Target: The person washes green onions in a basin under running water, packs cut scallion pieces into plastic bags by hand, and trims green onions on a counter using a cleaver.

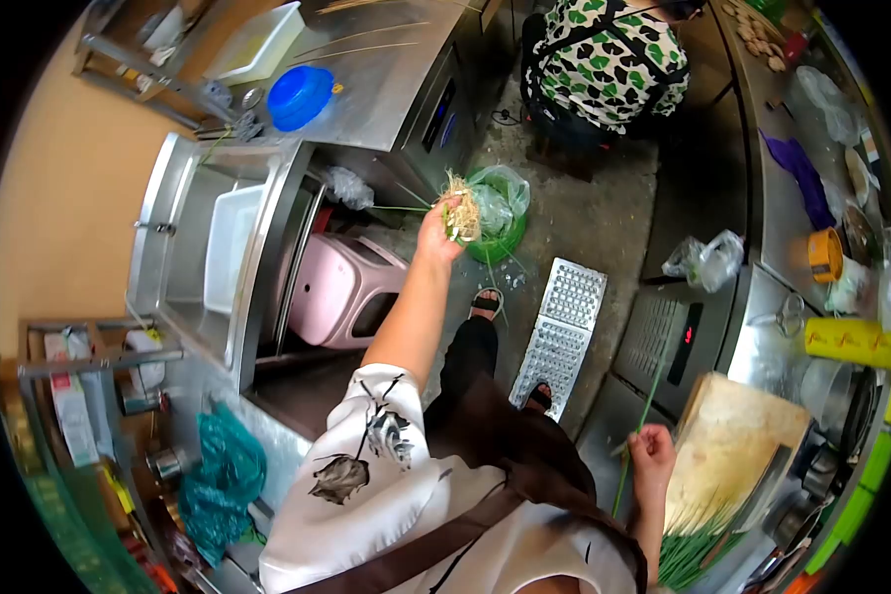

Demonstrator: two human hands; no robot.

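Observation:
My left hand [445, 230] is closed around a bunch of green stalks with pale, stringy roots [460, 208], held out above a green bin [500, 238] lined with a clear bag. At the lower right, the fingers of my right hand [651, 450] are closed beside a long green stalk [643, 421]; whether they grip it is too small to make out. Near that hand lies a wooden cutting board [727, 436] with a knife [770, 485] at its edge. More green stalks [698, 554] lie below the board.
Another person [609, 64] in a patterned top sits at the top. A metal sink [193, 228] holding a white tub [233, 247] is on the left, with a pink stool [341, 287] beside it. A perforated metal grate [561, 337] lies on the floor. A blue basin [300, 97] stands on the counter.

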